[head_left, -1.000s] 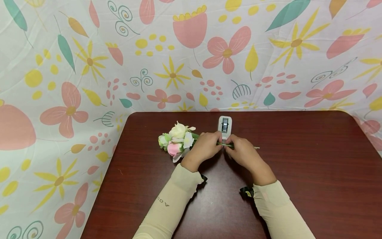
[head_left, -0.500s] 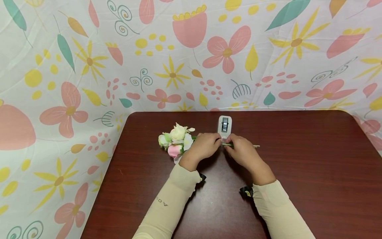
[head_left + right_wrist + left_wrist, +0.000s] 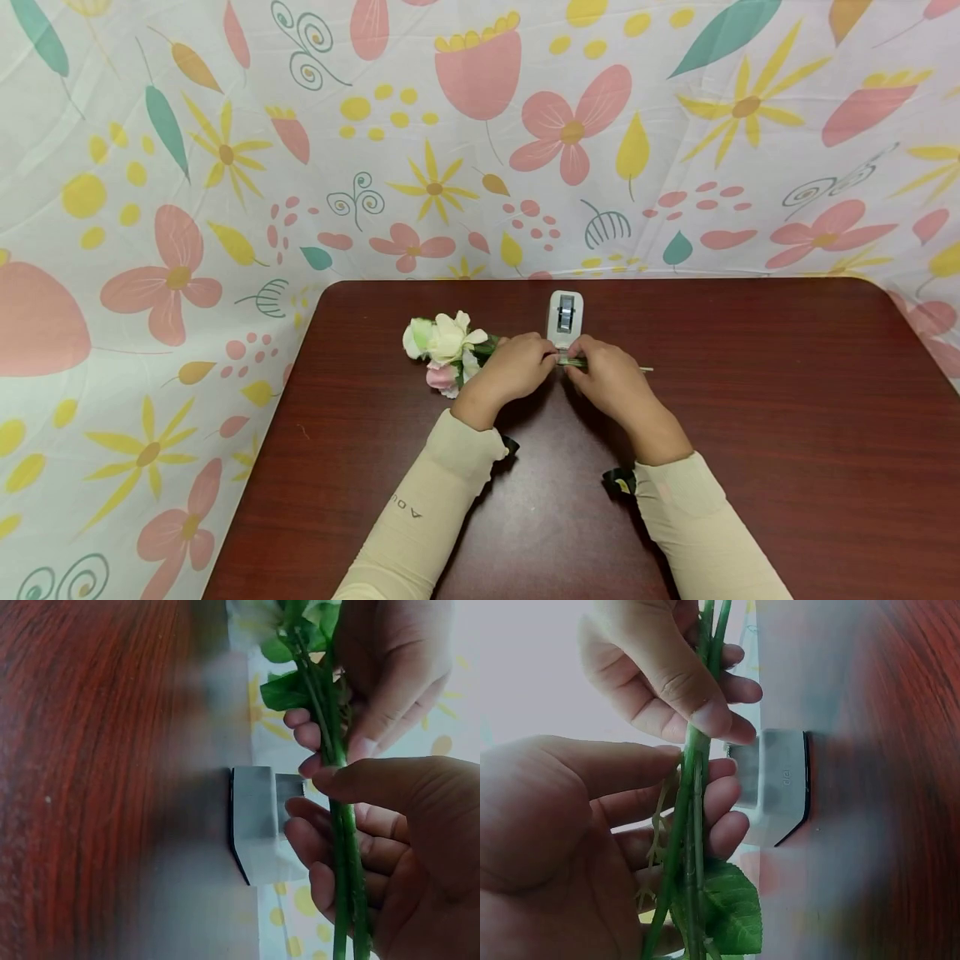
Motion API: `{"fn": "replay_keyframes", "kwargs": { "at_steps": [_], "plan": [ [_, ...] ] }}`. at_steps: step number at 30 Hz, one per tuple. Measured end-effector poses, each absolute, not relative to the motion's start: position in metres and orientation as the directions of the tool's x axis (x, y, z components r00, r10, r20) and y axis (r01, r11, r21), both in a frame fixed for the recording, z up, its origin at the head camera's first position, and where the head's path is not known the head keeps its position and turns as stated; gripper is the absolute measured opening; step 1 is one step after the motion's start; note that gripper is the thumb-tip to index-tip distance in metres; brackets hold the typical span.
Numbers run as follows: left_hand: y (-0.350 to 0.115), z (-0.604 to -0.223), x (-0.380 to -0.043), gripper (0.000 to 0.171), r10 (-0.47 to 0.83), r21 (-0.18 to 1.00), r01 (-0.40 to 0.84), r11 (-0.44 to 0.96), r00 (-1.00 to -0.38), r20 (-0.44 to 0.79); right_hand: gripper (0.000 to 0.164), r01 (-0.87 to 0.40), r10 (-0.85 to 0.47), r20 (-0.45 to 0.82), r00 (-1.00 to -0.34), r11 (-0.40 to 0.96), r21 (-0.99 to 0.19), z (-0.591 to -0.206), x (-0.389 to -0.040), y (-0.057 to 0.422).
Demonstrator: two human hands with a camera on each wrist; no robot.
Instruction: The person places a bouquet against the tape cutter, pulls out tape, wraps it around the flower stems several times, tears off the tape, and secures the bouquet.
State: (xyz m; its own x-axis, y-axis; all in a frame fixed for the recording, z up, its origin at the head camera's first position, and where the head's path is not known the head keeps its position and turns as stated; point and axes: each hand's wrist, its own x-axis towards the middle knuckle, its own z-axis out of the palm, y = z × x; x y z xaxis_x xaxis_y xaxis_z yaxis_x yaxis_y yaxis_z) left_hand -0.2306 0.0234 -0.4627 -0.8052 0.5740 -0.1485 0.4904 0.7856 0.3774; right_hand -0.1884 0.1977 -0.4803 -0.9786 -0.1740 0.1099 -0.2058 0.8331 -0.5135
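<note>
A bunch of artificial flowers [image 3: 448, 337], cream, pale green and pink, lies across both hands with its heads to the left. My left hand [image 3: 517, 367] holds the green stems [image 3: 693, 825] just below a leaf [image 3: 735, 907], thumb on one side and fingers on the other. Close beside it, my right hand [image 3: 609, 379] pinches the same stems between thumb and fingers; their cut ends stick out to the right. A shiny, clear patch like tape [image 3: 696, 740] shows on the stems between the hands. Behind the fingertips stands a white tape dispenser [image 3: 564, 321].
The dark red wooden table [image 3: 787, 400] runs back to a white cloth [image 3: 480, 158] printed with flowers and leaves. Dark straps [image 3: 619, 483] sit under the sleeve cuffs.
The flower heads have turned and shifted slightly to the right, as the bunch rolls between the fingers. Both hands stay nearly in place; the dispenser has not moved.
</note>
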Motion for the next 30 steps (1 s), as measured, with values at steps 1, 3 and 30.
{"fn": "replay_keyframes", "kwargs": {
  "at_steps": [1,3,30],
  "plan": [
    [0.0235,-0.4628,-0.2308,0.031,0.575,0.379,0.492,0.784,-0.805,-0.144,0.018,-0.2,-0.171,0.103,-0.98,0.833,-0.516,-0.4805,-0.1886,0.1979],
    [0.0234,-0.463,-0.2312,0.03,0.577,0.386,0.493,0.78,-0.805,-0.137,0.019,-0.192,-0.17,0.091,-0.981,0.83,-0.524,-0.4805,-0.189,0.198],
    [0.0279,-0.47,-0.2334,0.019,0.493,0.398,0.425,0.813,-0.866,-0.082,0.019,-0.19,-0.172,0.084,-0.982,0.818,-0.543,-0.4862,-0.1921,0.1983]
  ]
}}
